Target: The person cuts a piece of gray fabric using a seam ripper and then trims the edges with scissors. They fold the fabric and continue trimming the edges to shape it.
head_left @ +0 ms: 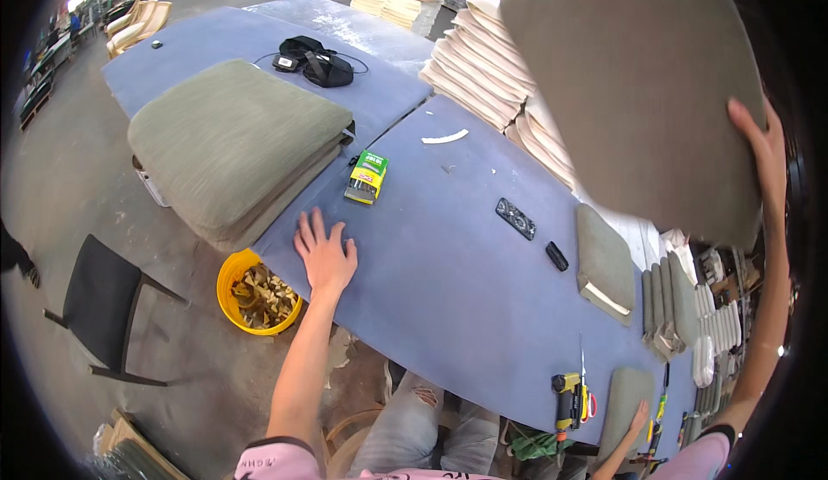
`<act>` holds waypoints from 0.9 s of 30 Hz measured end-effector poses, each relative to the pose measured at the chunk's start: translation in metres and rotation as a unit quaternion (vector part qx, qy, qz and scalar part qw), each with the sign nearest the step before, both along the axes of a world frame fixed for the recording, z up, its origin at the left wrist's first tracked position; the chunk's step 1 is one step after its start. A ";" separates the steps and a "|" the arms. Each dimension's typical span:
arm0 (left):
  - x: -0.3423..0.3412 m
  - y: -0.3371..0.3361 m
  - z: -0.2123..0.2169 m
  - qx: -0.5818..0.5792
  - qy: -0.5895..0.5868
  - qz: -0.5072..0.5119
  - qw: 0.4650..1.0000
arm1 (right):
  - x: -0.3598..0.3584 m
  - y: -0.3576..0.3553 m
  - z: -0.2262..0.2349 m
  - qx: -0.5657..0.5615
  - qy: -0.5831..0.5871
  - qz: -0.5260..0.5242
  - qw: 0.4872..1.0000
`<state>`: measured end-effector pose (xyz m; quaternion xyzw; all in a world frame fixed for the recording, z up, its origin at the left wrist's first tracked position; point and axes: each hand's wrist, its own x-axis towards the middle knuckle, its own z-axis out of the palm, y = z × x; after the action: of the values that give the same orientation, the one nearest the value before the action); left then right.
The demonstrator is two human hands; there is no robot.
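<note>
My right hand (761,144) grips the edge of a large grey-green upholstered seat cushion (634,92), held up over the right side of the table. Its thumb lies against the flat face; the other fingers are mostly hidden behind. Flat on the blue table (414,247), my left hand (328,254) has its fingers spread and holds nothing. Just beyond it stands a green and yellow box (368,176). To its left, a stack of similar cushions (241,135) sits at the table's corner.
A yellow bucket of scraps (259,294) and a black chair (103,307) stand at left. Smaller cushions (605,260), a phone (516,219) and a yellow-black power tool (565,402) lie rightward. Another person's hand (638,417) touches a cushion at lower right. White padding stacks (479,62) rise behind.
</note>
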<state>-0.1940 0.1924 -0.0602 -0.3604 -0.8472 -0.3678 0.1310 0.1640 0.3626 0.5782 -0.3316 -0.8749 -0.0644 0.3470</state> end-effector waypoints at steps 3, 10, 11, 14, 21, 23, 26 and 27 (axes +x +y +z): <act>-0.017 0.001 0.007 -0.057 -0.023 0.011 0.998 | -0.084 0.088 -0.029 0.106 0.048 0.009 0.993; -0.018 0.012 0.012 -0.096 -0.039 0.014 0.995 | -0.352 0.303 -0.275 0.385 0.024 0.060 0.921; -0.020 0.011 0.012 -0.104 -0.041 0.022 0.993 | -0.397 0.328 -0.340 0.317 0.003 0.063 0.946; -0.026 0.015 0.010 -0.094 -0.044 0.018 0.994 | -0.481 0.348 -0.543 0.165 -0.163 0.015 0.973; -0.025 0.009 0.014 -0.122 -0.040 0.026 0.991 | -0.493 0.307 -0.609 -0.049 -0.233 0.055 0.970; -0.024 0.011 0.013 -0.121 -0.034 0.021 0.992 | -0.463 0.275 -0.585 -0.125 -0.208 0.109 0.964; -0.015 0.022 0.014 -0.121 -0.013 0.013 0.992 | -0.334 0.196 -0.592 -0.090 -0.018 0.293 0.952; -0.012 0.017 0.011 -0.128 -0.009 0.017 0.992 | -0.284 0.150 -0.592 -0.077 0.010 0.325 0.942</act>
<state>-0.2059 0.2096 -0.0492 -0.3560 -0.8945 -0.2574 0.0826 -0.1203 0.5123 -0.0139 -0.0555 -0.9337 0.1231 0.3315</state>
